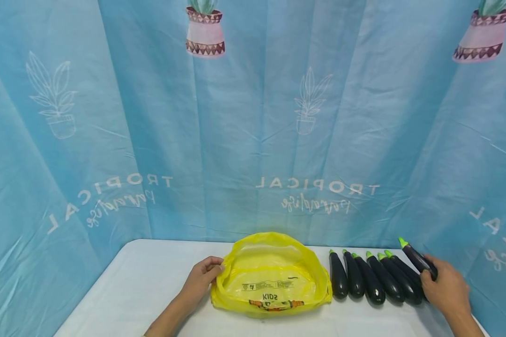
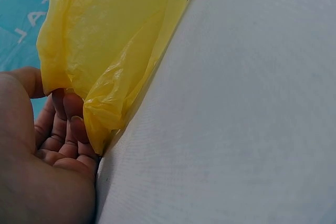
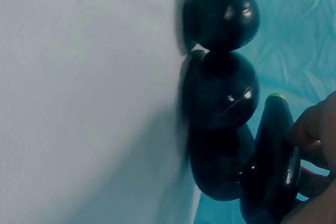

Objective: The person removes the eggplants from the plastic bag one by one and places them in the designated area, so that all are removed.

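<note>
A yellow plastic bag (image 1: 271, 239) lies on the table with its mouth spread wide and printing showing inside. My left hand (image 1: 197, 283) pinches the left edge of this bag; in the left wrist view the thumb and fingers grip the thin plastic (image 2: 79, 51). On the right, my right hand (image 1: 448, 286) holds one eggplant (image 1: 415, 257) by its thick dark end, green stem pointing away and up. Beside the bag lies a row of several eggplants (image 1: 373, 285). In the right wrist view the held eggplant (image 3: 273, 150) is close by the last of the row.
A white-covered table (image 1: 152, 267) carries everything. Behind it and at both sides hangs a blue curtain (image 1: 236, 140) printed with potted plants and mirrored lettering. The row of eggplants takes up the space between the bag and my right hand.
</note>
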The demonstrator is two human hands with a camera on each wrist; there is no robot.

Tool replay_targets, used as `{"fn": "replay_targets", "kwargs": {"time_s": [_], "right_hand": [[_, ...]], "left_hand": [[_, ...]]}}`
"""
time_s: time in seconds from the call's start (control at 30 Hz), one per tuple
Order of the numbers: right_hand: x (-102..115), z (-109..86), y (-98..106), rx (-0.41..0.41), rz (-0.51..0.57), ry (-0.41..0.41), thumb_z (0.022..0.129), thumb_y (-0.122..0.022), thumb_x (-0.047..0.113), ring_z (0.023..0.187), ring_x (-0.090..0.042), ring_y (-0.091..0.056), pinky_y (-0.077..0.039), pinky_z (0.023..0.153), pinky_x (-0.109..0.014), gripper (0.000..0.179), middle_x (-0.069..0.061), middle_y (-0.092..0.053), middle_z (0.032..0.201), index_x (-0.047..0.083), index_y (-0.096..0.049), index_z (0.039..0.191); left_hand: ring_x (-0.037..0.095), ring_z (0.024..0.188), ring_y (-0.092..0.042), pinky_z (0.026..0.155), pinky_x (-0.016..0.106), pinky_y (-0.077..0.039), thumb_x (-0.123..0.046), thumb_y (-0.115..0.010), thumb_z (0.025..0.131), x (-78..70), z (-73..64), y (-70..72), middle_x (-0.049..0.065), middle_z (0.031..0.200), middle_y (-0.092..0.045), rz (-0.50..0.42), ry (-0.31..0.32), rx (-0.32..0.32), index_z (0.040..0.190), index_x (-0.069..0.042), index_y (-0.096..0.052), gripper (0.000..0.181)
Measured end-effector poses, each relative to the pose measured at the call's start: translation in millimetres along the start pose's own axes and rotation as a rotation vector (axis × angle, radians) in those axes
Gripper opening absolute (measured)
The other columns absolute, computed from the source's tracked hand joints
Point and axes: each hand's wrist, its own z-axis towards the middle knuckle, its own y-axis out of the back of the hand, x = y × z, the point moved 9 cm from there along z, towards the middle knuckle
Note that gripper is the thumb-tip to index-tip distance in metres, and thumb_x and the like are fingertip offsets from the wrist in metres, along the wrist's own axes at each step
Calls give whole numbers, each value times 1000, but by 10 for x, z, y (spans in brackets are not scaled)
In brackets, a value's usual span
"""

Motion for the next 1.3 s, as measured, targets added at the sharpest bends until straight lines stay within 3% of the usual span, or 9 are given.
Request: {"fn": "replay_targets", "kwargs": {"time_s": [0.13,0.4,0.67,0.97,1.3], "right_hand": [[-87,7,-59,30,-1,-50,96,-52,7,117,-64,-50,-33,82,-68,54,-44,-47,139,-8,-49,148],[-197,46,-54,32,6,-75,96,-52,8,112,-63,-53,-31,79,-65,53,-44,-49,140,-8,-51,147],[-333,58,-129,125,20,-184,98,-50,12,117,-63,-50,-30,87,-68,56,-46,-45,141,-9,-45,149],[-410,51,-213,184,10,-209,99,-49,16,128,-67,-43,-29,97,-75,56,-45,-39,149,-6,-45,151],[-484,41,-327,231,-27,-275,101,-43,17,130,-66,-41,-31,102,-74,57,-45,-37,151,-8,-40,151]], "left_hand": [[20,91,-62,74,28,-53,-18,-65,103,1,-5,1,8,106,-73,3,-2,3,124,1,-67,29],[19,91,-63,75,28,-53,-18,-65,103,-4,-10,7,8,107,-73,4,-6,10,124,1,-66,29],[20,92,-63,75,28,-53,-18,-65,103,-42,-19,10,8,106,-73,0,-9,5,124,2,-67,29],[20,90,-62,75,28,-53,-18,-65,103,-55,-15,-1,7,104,-72,1,-9,0,123,1,-68,28],[20,90,-61,74,28,-52,-19,-65,103,-46,-34,-5,7,103,-72,-3,-2,3,123,1,-67,28]]}}
